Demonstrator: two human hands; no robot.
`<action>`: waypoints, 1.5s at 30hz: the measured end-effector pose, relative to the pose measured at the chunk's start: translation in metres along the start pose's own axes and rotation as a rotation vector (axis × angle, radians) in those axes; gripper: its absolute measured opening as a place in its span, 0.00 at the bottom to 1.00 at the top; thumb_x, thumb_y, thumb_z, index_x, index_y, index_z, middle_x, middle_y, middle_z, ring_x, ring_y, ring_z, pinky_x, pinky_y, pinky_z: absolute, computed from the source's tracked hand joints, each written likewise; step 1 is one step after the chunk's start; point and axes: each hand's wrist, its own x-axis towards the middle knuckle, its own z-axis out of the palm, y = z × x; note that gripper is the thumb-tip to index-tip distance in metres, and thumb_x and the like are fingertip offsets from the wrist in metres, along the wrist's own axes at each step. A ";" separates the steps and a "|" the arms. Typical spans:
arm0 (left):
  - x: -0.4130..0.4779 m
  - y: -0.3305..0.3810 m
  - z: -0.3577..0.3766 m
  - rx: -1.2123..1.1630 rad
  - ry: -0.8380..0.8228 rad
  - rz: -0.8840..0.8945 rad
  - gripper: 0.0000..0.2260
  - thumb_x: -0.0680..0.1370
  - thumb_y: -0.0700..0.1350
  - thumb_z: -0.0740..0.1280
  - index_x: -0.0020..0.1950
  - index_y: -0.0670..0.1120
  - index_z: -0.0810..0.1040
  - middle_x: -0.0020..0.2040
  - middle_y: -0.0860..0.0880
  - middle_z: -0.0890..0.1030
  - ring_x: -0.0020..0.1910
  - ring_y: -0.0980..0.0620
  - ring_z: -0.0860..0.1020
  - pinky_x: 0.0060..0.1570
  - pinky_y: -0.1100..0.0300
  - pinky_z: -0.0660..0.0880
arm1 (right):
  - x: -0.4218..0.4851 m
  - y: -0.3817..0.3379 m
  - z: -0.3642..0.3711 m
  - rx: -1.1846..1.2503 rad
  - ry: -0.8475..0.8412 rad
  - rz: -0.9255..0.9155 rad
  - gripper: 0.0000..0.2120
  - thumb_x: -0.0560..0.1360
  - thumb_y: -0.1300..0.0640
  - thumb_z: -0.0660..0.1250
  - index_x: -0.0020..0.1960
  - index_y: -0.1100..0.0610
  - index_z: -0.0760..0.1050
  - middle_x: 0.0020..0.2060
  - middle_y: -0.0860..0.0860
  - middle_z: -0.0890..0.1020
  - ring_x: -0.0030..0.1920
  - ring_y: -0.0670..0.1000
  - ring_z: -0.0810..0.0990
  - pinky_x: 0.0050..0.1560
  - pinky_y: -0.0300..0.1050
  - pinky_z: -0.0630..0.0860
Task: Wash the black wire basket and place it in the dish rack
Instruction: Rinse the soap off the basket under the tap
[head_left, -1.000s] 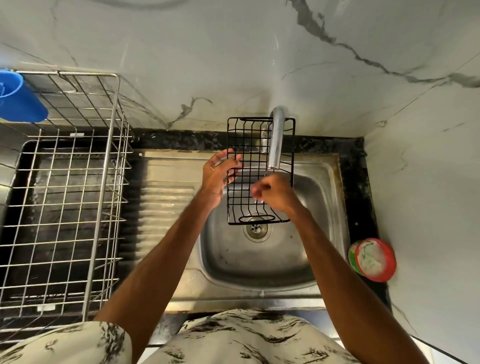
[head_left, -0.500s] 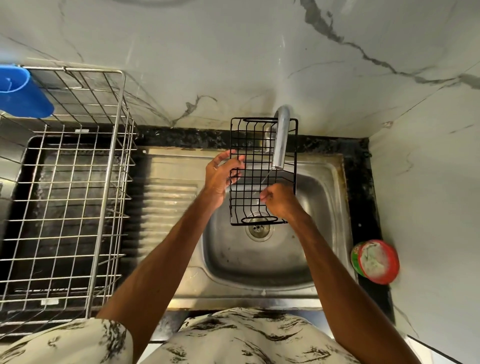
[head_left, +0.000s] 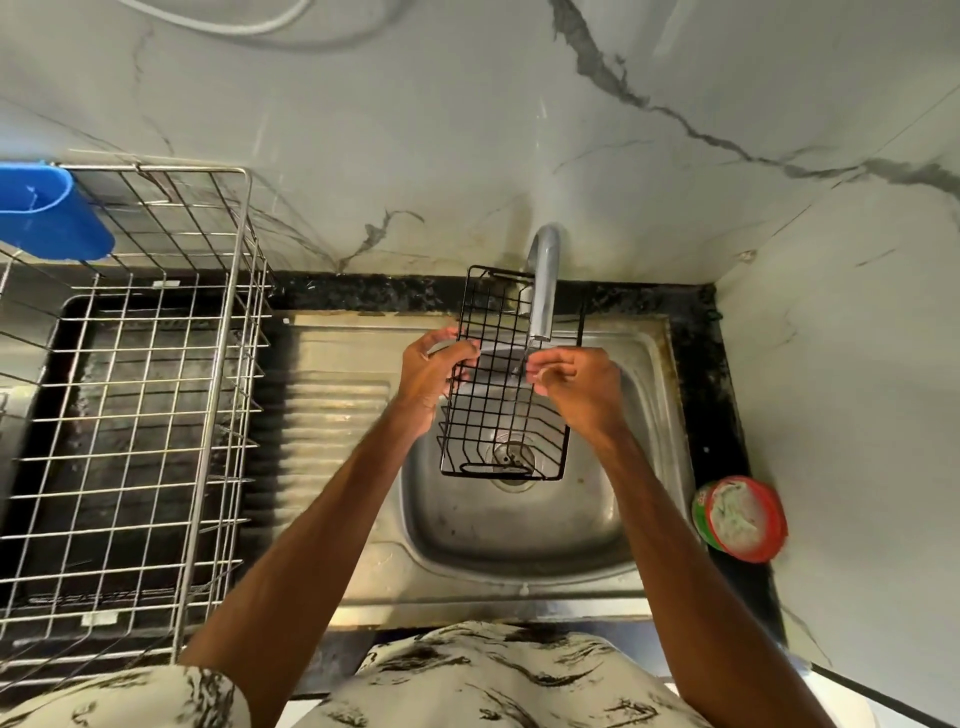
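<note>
Two hands hold the job over the sink (head_left: 519, 530). The left hand (head_left: 434, 376) grips the black wire basket (head_left: 500, 410) by its left side rail, thumb across the front and fingers wrapped behind. The right hand (head_left: 579, 387) has its fingers curled in against the mesh just below the tap (head_left: 543, 291). From where I stand I cannot tell whether they pinch a wire or only rub along it. The basket hangs upright and slightly tilted above the drain, its top edge up behind the spout and its bottom loop low in the bowl, touching nothing but the hands. A thin thread of water seems to fall onto the grid. I'd judge the washing is under way and the move to the dish rack (head_left: 228, 364), well off to the left past the ribbed drainboard (head_left: 332, 415), is not yet begun. The basket looks light and stiff, a coated wire frame that won't flex much, but wet coating is likely slick and the thin wires give little to press on. The thicker outer rim or a corner looks the safest hold for the carry, rather than a single cross wire. A blue holder (head_left: 52, 213) hangs on the rack's far corner, and a red-rimmed tub (head_left: 740, 519) sits on the counter to the right.
</note>
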 end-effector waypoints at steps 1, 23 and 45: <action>-0.005 0.001 0.000 0.015 0.003 -0.002 0.19 0.72 0.42 0.79 0.61 0.45 0.81 0.52 0.41 0.87 0.47 0.48 0.84 0.47 0.53 0.79 | -0.003 -0.005 -0.003 0.027 0.048 -0.027 0.09 0.77 0.69 0.70 0.54 0.61 0.84 0.44 0.54 0.87 0.42 0.47 0.88 0.48 0.49 0.85; -0.071 0.018 -0.044 0.230 0.328 0.052 0.24 0.67 0.53 0.82 0.61 0.54 0.83 0.47 0.49 0.88 0.52 0.50 0.85 0.64 0.42 0.78 | 0.086 0.003 0.030 0.491 -0.014 0.436 0.06 0.81 0.64 0.66 0.56 0.66 0.76 0.52 0.61 0.81 0.56 0.59 0.82 0.56 0.46 0.82; -0.066 0.034 -0.050 0.147 0.285 0.008 0.32 0.56 0.59 0.81 0.58 0.54 0.82 0.45 0.47 0.88 0.51 0.46 0.85 0.64 0.37 0.77 | 0.099 0.006 0.019 1.146 -0.051 0.687 0.14 0.77 0.56 0.68 0.63 0.52 0.78 0.54 0.46 0.82 0.54 0.45 0.81 0.49 0.32 0.80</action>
